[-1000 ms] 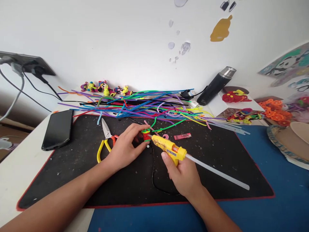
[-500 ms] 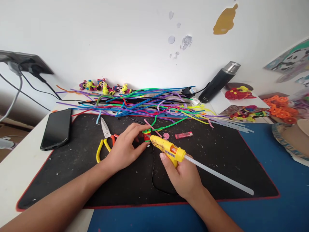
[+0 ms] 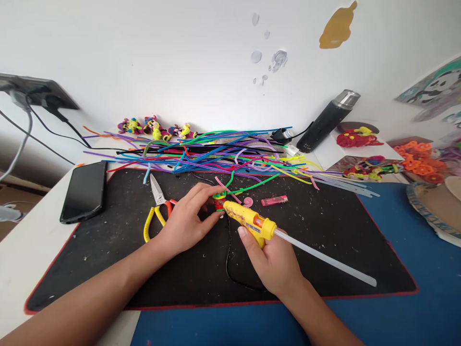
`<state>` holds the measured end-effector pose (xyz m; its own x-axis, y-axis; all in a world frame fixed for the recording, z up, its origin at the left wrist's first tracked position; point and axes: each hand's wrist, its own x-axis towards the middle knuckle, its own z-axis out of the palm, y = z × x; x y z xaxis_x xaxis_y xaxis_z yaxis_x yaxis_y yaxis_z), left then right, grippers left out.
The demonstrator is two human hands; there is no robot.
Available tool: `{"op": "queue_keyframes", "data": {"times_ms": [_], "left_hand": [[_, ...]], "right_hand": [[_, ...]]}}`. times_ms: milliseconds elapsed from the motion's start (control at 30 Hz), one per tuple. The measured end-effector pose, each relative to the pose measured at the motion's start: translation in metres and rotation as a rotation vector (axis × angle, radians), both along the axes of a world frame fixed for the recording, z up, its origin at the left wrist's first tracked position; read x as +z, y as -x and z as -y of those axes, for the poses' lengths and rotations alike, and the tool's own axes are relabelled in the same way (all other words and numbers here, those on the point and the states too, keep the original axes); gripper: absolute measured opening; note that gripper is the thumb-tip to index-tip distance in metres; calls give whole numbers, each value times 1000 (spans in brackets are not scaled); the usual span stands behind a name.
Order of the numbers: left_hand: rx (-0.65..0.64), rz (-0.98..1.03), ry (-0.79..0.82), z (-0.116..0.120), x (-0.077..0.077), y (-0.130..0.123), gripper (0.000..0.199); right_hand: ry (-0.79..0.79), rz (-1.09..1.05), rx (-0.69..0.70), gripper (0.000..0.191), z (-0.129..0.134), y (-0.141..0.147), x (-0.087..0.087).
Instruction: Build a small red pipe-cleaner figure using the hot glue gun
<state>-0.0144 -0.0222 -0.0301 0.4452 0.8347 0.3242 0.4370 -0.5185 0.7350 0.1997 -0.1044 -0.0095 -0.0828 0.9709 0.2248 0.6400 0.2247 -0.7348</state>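
My left hand [image 3: 192, 216] pinches a small red and green pipe-cleaner piece [image 3: 219, 203] between thumb and fingers, above the black mat [image 3: 173, 283]. Wrapped round the handle of a yellow hot glue gun [image 3: 247, 220] is my right hand [image 3: 279, 264]. The gun's nozzle end meets the red side of the piece; the exact contact is too small to tell. A long translucent glue stick [image 3: 327, 257] juts from the back of the gun. Scissors [image 3: 158, 204] with yellow and orange handles lie open beside my left hand.
Loose pipe cleaners [image 3: 201, 156] are heaped along the wall. A pink lighter [image 3: 274, 200] and a pink coil [image 3: 248, 202] lie beyond the gun. A phone [image 3: 83, 192] rests at left, a black flask [image 3: 326, 122] at back right. The gun's black cord [image 3: 227, 259] crosses the mat.
Almost nothing differs. The rear end of the glue stick has risen slightly and shifted a little left; both hands keep their grips in the same place.
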Motion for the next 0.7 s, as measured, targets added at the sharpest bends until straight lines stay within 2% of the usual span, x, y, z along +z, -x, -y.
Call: {"op": "queue_keyframes", "data": {"times_ms": [700], "left_hand": [[-2,-11,-29,0,0,1,46]], "right_hand": [[-66,26,-23,41,1,0,0]]}}
